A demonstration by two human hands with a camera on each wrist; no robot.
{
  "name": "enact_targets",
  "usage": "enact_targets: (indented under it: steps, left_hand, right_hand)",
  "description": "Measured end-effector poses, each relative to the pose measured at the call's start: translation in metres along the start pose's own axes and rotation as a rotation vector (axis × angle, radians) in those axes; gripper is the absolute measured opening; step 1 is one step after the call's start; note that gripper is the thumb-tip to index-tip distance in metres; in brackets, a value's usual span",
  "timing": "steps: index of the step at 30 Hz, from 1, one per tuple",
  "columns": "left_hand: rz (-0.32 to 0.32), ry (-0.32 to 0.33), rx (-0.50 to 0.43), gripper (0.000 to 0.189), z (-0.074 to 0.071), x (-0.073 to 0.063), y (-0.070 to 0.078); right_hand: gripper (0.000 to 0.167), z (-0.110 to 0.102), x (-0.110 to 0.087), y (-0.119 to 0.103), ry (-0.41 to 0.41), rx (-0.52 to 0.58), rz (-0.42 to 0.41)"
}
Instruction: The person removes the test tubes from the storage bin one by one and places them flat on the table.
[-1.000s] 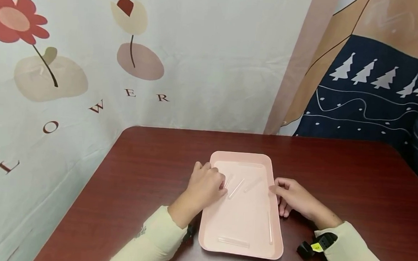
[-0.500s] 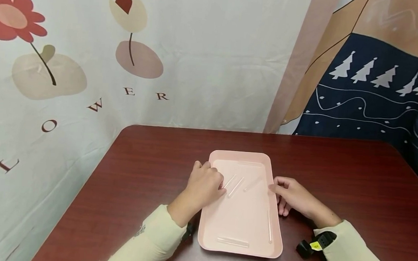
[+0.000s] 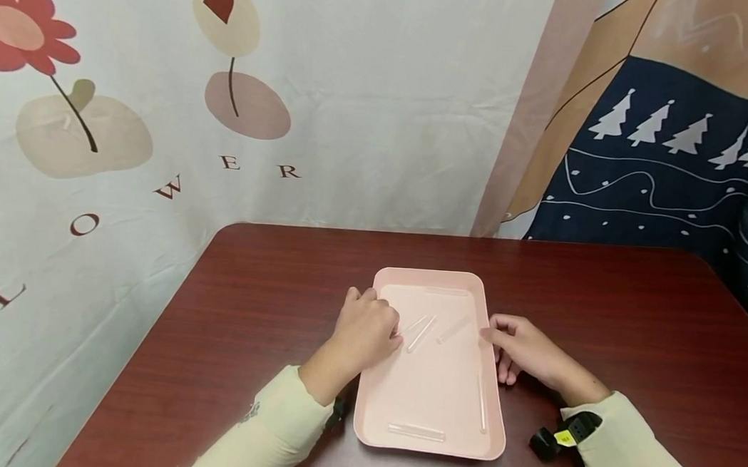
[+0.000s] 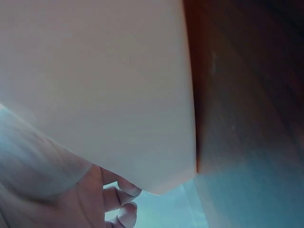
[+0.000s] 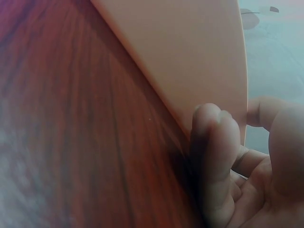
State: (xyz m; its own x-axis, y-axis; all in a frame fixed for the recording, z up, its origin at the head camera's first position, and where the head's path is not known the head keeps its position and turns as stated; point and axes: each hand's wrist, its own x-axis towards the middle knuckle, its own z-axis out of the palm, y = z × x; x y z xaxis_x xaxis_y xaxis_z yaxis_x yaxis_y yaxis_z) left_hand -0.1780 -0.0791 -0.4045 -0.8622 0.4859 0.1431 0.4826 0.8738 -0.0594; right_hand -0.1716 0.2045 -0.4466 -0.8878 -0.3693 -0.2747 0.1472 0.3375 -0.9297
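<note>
A pink rectangular tray (image 3: 432, 387) lies on the table between both hands. My left hand (image 3: 368, 326) grips its left rim, the thumb at the inner side. Opposite it, my right hand (image 3: 521, 346) pinches the right rim, with the thumb over the edge and curled fingers against the outer wall, as the right wrist view shows. Several clear thin tubes lie scattered in the tray: one slanted tube (image 3: 422, 335) near the left hand, another faint tube (image 3: 454, 330) beside it, a tube (image 3: 482, 406) along the right wall and a tube (image 3: 416, 432) near the front. The left wrist view shows mostly tray wall (image 4: 104, 95).
The dark red-brown wooden table (image 3: 294, 271) reaches back to a pale curtain (image 3: 381, 120) printed with flowers and letters. A navy cloth (image 3: 660, 187) with white trees hangs at the right. A black device (image 3: 547, 444) is strapped at the right wrist.
The clear tube nearest my left hand has turned, its far end swinging right toward the slanted tube. Both hands keep their hold on the tray, and the view has shifted slightly.
</note>
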Motion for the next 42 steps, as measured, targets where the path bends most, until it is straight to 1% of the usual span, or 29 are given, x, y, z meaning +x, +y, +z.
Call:
enact_targets:
  steps: [4,9,16,23,27,31,34,37,42]
  left_hand:
    - [0.000,0.008,0.000,0.030,0.000,0.000,0.000]
    - [-0.004,0.019,-0.010,0.028,0.000,0.000,0.000]
    - [-0.012,0.067,-0.070,0.020,0.002,0.001,-0.004]
    - [-0.029,0.089,-0.148,0.018,-0.001,0.003,-0.006]
    - [-0.038,0.119,-0.183,0.018,-0.005,0.005,-0.008]
    - [-0.057,0.158,-0.216,0.017,-0.009,0.006,-0.011]
    - [-0.074,0.174,-0.248,0.017,-0.012,0.007,-0.014]
    - [-0.094,0.178,-0.277,0.017,-0.012,0.008,-0.016]
    - [-0.124,0.176,-0.273,0.017,-0.011,0.007,-0.018]
  right_hand:
    - [0.027,0.000,0.001,0.001,0.007,-0.001,-0.001]
    - [0.029,0.001,0.000,0.000,0.021,0.005,0.001]
    - [0.034,0.001,0.000,-0.003,0.044,0.038,0.009]
    - [0.029,0.000,0.000,-0.002,0.043,0.071,0.025]
    - [0.026,-0.001,0.000,-0.001,0.046,0.080,0.027]
    - [0.024,-0.002,0.000,-0.002,0.044,0.090,0.028]
    - [0.024,-0.004,0.000,-0.004,0.045,0.095,0.029]
    - [0.024,-0.004,0.000,-0.004,0.038,0.097,0.031]
    - [0.024,-0.003,0.000,-0.002,0.031,0.091,0.031]
